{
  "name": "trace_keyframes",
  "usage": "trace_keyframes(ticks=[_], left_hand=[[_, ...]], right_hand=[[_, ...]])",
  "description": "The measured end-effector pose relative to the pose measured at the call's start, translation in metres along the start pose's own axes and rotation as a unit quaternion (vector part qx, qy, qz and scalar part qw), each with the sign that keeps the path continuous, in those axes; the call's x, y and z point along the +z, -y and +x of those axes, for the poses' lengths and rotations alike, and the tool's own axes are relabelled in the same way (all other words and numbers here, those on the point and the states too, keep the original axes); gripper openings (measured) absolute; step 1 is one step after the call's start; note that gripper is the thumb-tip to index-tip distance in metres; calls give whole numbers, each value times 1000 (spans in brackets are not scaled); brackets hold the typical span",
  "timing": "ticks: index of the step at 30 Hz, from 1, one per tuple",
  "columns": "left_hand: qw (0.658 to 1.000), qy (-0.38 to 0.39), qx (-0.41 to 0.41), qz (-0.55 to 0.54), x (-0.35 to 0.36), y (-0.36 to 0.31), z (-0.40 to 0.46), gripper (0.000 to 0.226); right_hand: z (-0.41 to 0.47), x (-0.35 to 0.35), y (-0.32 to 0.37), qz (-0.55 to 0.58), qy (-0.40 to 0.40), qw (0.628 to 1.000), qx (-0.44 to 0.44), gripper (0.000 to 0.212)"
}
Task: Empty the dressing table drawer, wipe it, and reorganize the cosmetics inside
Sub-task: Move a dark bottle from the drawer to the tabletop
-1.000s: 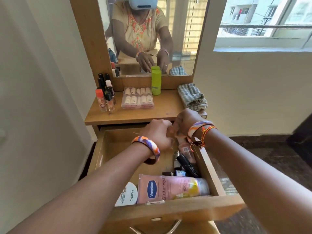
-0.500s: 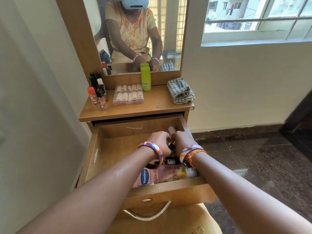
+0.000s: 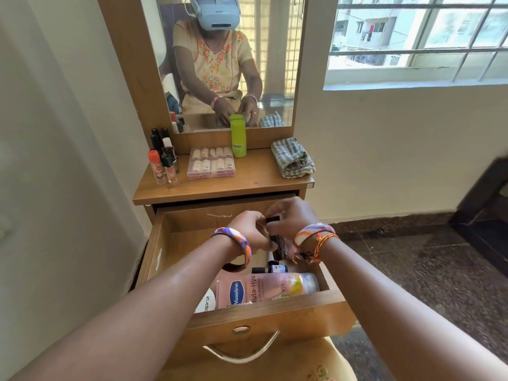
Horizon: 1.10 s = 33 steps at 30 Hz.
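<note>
At the centre of the frame both hands meet above the open drawer [image 3: 176,243]: the left hand [image 3: 248,232] and the right hand [image 3: 291,215] each have their fingers curled round a small dark cosmetic tube [image 3: 273,219] pinched between them. Lower in the drawer lie a pink Vaseline bottle [image 3: 266,290], a white round jar [image 3: 206,303] and a small dark bottle [image 3: 269,269]. On the desk [image 3: 255,185] higher up stand a green bottle [image 3: 238,138], a clear compartment box [image 3: 211,163], a cluster of small bottles [image 3: 163,160] and a folded checked cloth [image 3: 292,158].
</note>
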<state>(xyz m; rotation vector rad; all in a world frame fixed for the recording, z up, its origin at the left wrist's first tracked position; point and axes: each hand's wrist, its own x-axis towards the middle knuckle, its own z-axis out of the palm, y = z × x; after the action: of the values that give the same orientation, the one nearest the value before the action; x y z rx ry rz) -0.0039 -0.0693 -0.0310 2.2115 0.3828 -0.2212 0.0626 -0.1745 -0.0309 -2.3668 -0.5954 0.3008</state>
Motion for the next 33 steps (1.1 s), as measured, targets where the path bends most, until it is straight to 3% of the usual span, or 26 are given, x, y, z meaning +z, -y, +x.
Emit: trace_keyframes(ticks=[5,10,19,26,33], left_hand=[[991,-48,19,-125,-10,4,-4,28],[975,-108,27,-194,-22,20,-4,24],[961,-170,65,-207,-30,20,-9,27],[950,-202,72,-227,-36,15,-3,26],[949,-268,96,-138,-56,6,16,36]], right_hand=[[6,-6,11,142,-17,990,-10,34],[6,-3,14,226,25,972,-55,43],[7,14,9,191,50,979,-58,40],[14,23,10,255,8,965,-56,23],[30,13,20,212,-57,974,-61,26]])
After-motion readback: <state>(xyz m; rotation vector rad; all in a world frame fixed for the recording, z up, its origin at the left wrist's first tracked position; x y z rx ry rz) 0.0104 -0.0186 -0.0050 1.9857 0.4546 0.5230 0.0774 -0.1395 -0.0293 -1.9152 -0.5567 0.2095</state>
